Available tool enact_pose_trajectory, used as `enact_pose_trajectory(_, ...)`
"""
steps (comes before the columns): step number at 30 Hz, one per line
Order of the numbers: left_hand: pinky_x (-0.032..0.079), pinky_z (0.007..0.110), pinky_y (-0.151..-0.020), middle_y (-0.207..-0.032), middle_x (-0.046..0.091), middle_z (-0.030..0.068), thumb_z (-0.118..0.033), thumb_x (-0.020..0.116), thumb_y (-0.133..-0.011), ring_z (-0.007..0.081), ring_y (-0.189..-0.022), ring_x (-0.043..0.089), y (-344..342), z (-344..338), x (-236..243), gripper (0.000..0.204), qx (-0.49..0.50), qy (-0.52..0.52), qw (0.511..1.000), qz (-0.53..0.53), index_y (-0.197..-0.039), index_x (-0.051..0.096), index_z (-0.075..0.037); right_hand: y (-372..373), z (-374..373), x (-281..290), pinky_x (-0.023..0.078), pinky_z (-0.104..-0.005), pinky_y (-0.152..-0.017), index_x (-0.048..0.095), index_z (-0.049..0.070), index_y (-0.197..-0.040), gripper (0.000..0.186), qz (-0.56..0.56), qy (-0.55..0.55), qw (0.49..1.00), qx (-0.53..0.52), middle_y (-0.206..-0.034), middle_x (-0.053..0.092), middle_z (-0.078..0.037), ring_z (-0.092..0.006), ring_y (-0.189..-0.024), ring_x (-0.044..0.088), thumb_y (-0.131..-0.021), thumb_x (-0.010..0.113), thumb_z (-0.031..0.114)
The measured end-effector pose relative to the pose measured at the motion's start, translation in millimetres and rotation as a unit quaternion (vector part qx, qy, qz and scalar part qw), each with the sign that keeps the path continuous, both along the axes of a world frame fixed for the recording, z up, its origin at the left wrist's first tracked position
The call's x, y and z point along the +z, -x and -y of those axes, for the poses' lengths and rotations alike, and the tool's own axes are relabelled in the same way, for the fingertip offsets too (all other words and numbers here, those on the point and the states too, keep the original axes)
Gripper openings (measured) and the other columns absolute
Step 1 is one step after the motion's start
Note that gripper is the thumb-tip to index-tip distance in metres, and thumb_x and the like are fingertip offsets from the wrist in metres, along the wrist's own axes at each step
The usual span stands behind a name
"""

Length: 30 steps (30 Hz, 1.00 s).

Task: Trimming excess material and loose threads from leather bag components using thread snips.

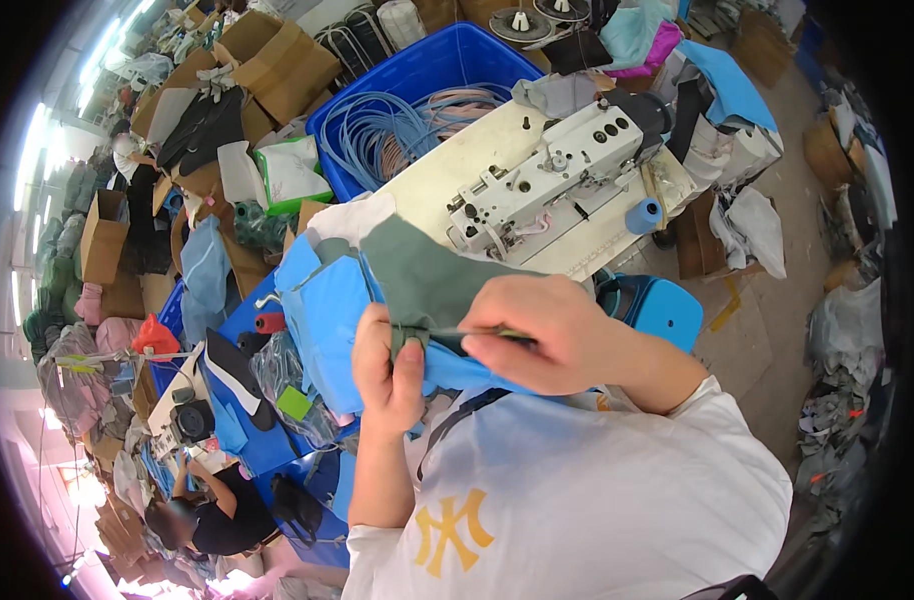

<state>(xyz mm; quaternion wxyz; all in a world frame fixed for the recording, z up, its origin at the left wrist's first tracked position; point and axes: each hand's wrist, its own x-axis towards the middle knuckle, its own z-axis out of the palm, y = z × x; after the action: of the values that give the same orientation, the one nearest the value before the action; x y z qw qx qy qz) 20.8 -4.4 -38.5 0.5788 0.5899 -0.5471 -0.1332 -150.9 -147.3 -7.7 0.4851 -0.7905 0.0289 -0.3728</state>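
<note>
A dark green fabric piece (427, 275) lies over blue fabric (327, 305) in front of my body. My left hand (389, 370) is closed, pinching the green fabric's near edge between thumb and fingers. Closed around small thread snips (482, 332), my right hand (542, 335) is just to the right of it. Their thin metal tip points left at the pinched edge; most of the handle is hidden in my fingers. Whether the blades touch the cloth I cannot tell.
A white sewing machine (557, 170) stands on a pale table beyond the fabric, with a blue thread cone (644, 215) beside it. Behind is a blue bin (457, 55) of coiled cords. A teal seat (667, 310) is at right. Another person (227, 510) works at lower left.
</note>
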Motion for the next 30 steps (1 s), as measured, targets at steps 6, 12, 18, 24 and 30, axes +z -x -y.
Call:
enact_pose_trajectory(6,0.042,0.034,-0.067,-0.087,0.057,0.0150,-0.008,0.058,-0.091,0.0247,-0.074,0.051,0,0,2,0.014,-0.039,0.028,0.998,0.043,-0.081,0.051,-0.002,-7,-8,0,0.048,-0.0398,-0.055,0.060,0.006,-0.092,0.009,-0.091,0.022,0.995,0.018,-0.079,0.062,-0.009,-0.0305,-0.067,0.062,-0.086,0.066,0.009)
enact_pose_trajectory(12,0.044,0.035,-0.070,-0.093,0.060,0.0190,-0.009,0.059,-0.090,0.0259,-0.077,0.053,1,-1,2,0.017,-0.039,0.054,0.997,0.049,-0.079,0.049,-0.001,-7,-10,-3,0.046,-0.0349,-0.053,0.064,0.008,-0.097,0.015,-0.071,0.049,0.996,0.008,-0.081,0.063,-0.006,-0.0251,-0.064,0.061,-0.083,0.068,0.005)
enact_pose_trajectory(18,0.044,0.035,-0.069,-0.095,0.061,0.0196,-0.011,0.060,-0.089,0.0258,-0.077,0.053,0,-4,5,0.018,-0.053,0.045,0.997,0.017,-0.079,0.049,0.000,-6,-11,0,0.046,-0.0340,-0.049,0.065,0.008,-0.097,0.016,-0.055,0.062,0.996,0.012,-0.081,0.063,-0.005,-0.0238,-0.059,0.060,-0.082,0.068,0.004)
enact_pose_trajectory(24,0.044,0.035,-0.069,-0.095,0.062,0.0194,-0.013,0.059,-0.089,0.0259,-0.077,0.053,0,-4,6,0.020,-0.055,0.040,0.997,0.024,-0.078,0.049,0.000,-6,-12,1,0.045,-0.0337,-0.049,0.065,0.008,-0.097,0.016,-0.053,0.057,0.997,0.008,-0.078,0.063,-0.005,-0.0229,-0.058,0.059,-0.082,0.069,0.004)
enact_pose_trajectory(30,0.044,0.034,-0.075,-0.098,0.062,0.0166,-0.020,0.059,-0.091,0.0241,-0.083,0.055,6,-9,3,0.024,-0.055,-0.027,0.998,0.025,-0.084,0.054,0.002,-12,-12,-11,0.043,-0.0318,-0.047,0.064,0.007,-0.096,0.010,-0.011,0.060,0.998,0.002,-0.079,0.062,-0.006,-0.0187,-0.056,0.058,-0.086,0.067,0.005)
